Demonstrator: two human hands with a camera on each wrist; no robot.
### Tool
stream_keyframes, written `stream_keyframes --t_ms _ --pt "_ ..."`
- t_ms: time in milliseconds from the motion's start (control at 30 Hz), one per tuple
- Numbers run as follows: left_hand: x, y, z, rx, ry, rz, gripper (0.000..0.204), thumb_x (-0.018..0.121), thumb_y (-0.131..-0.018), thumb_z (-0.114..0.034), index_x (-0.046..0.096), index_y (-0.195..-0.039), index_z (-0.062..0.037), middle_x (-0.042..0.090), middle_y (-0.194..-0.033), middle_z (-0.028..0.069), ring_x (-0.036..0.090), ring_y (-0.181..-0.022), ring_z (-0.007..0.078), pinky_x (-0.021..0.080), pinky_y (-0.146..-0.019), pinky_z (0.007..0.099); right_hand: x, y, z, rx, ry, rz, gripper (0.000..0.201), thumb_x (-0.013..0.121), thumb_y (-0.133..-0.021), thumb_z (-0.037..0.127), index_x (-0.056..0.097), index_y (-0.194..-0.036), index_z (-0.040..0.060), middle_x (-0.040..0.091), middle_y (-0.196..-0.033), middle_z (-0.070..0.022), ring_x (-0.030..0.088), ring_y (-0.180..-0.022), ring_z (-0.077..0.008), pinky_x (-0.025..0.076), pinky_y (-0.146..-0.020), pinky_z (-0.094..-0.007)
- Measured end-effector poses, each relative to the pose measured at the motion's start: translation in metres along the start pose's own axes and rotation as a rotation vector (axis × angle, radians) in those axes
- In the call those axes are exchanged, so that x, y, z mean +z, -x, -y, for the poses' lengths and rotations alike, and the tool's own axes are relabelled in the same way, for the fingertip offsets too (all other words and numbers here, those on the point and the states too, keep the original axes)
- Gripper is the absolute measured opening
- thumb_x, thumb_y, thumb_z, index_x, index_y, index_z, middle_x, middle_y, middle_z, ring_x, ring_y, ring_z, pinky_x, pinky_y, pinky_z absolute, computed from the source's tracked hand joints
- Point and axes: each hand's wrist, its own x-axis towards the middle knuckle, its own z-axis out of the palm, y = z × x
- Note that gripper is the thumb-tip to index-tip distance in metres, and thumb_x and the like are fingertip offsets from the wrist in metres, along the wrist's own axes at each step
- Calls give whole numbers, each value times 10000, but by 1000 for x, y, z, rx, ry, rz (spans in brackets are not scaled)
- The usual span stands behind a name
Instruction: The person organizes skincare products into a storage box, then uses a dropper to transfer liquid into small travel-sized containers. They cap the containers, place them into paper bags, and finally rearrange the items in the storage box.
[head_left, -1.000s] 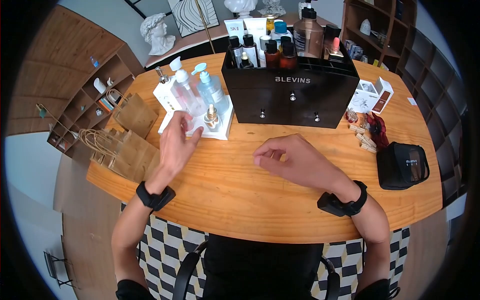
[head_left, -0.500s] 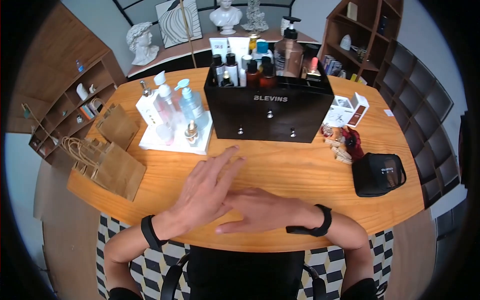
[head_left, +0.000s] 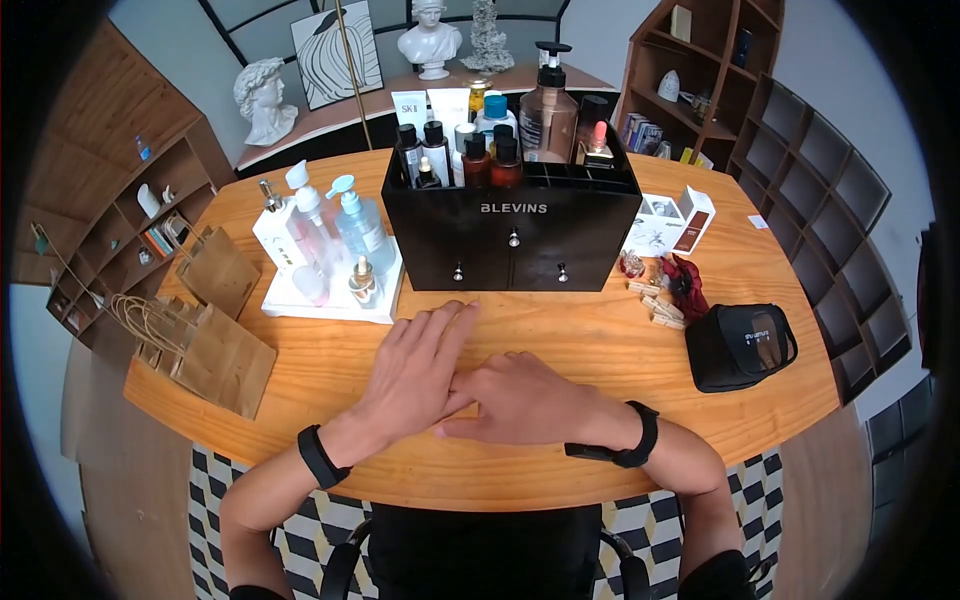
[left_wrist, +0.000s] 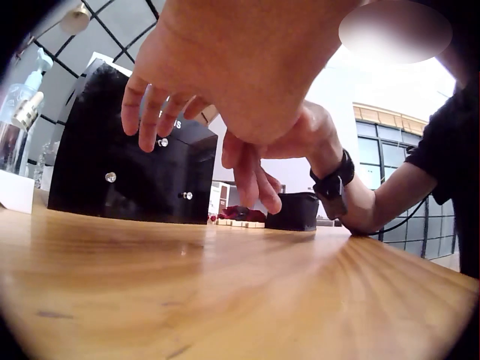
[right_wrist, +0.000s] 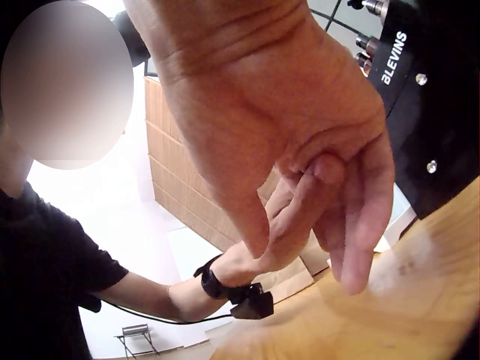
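Note:
My left hand is held over the wooden table, palm down with its fingers extended forward. Against its thumb side lies my right hand, the two overlapping in front of the black drawer organizer. From the right wrist view, a digit of the left hand reaches into the right palm, while the right fingers hang loosely down past it. In the left wrist view the left fingers are spread, with no object in them. Neither hand holds any item from the table.
Bottles and tubes fill the organizer's top. To its left, pump bottles and a dropper bottle stand on a white tray; paper bags stand farther left. Small boxes, wooden pieces and a black pouch are at right.
My left hand has left the white tray and come back toward the table's middle. The right hand has moved left and nearer to me, meeting it. The head view has tilted up.

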Motion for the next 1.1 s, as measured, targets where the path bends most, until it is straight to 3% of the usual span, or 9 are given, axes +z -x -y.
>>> stream_keyframes --t_ms 133,267,333,433,567,700,767,833,1100 --pt "-5 -4 -3 -28 48 -67 743 797 -879 -184 475 -1508 46 586 -1407 205 603 -1157 366 496 -969 454 -36 9 7 117 55 -11 430 700 -1002 475 823 -1072 69 790 -1000 -185 741 -907 -353 560 -862 -496" --pt "-18 -1 -4 -72 188 -89 638 728 -951 -123 467 -1505 55 593 -1392 204 603 -1148 376 498 -970 455 -53 18 5 190 194 -189 449 716 -1002 450 789 -1156 34 784 -1037 -196 744 -911 -348 582 -807 -460" --pt "-26 -2 -8 -76 457 -55 594 665 -946 -25 468 -1500 64 583 -1378 221 588 -1181 392 488 -999 473 -51 13 0 50 52 -645 461 755 -986 398 742 -1209 -5 759 -1020 -194 736 -892 -343 592 -712 -415" --pt "-18 -5 -23 -22 635 -9 533 628 -906 45 504 -1423 70 568 -1362 254 558 -1227 428 465 -1050 497 -35 -1 9 -170 -153 -860 437 775 -972 329 717 -1213 -32 726 -1027 -187 722 -836 -340 577 -629 -396" --pt "-10 2 -49 63 568 23 417 606 -869 82 556 -1283 63 549 -1359 281 533 -1254 466 446 -1069 515 -23 -14 -14 -522 189 -1040 367 788 -894 257 723 -1103 -38 696 -997 -158 671 -722 -342 543 -603 -420" --pt "-9 -1 -53 109 631 -39 405 634 -843 84 563 -1240 47 567 -1333 281 530 -1246 473 436 -1058 517 -26 -4 -18 -624 233 -1050 368 798 -835 285 733 -1014 -29 674 -922 -148 649 -701 -329 518 -583 -406" --pt "-14 -6 -52 173 581 -52 483 663 -839 72 549 -1307 45 565 -1345 276 525 -1266 464 422 -1071 524 -27 -2 -18 -647 333 -1026 512 606 -1012 450 747 -956 -39 688 -866 -165 657 -650 -313 510 -560 -373" --pt "-25 -12 -58 182 547 -139 336 630 -823 99 594 -1153 47 625 -1225 256 565 -1195 438 465 -1003 483 -31 -2 -20 -641 365 -1020 518 601 -1015 456 745 -942 -36 681 -854 -154 652 -646 -304 506 -558 -372" --pt "-40 -20 -59 138 307 -131 384 714 -884 -63 648 -1249 38 697 -1105 164 638 -1071 347 502 -919 436 -54 -4 -32 -561 347 -1039 513 550 -1067 402 727 -879 -42 678 -820 -152 653 -632 -312 504 -565 -386"
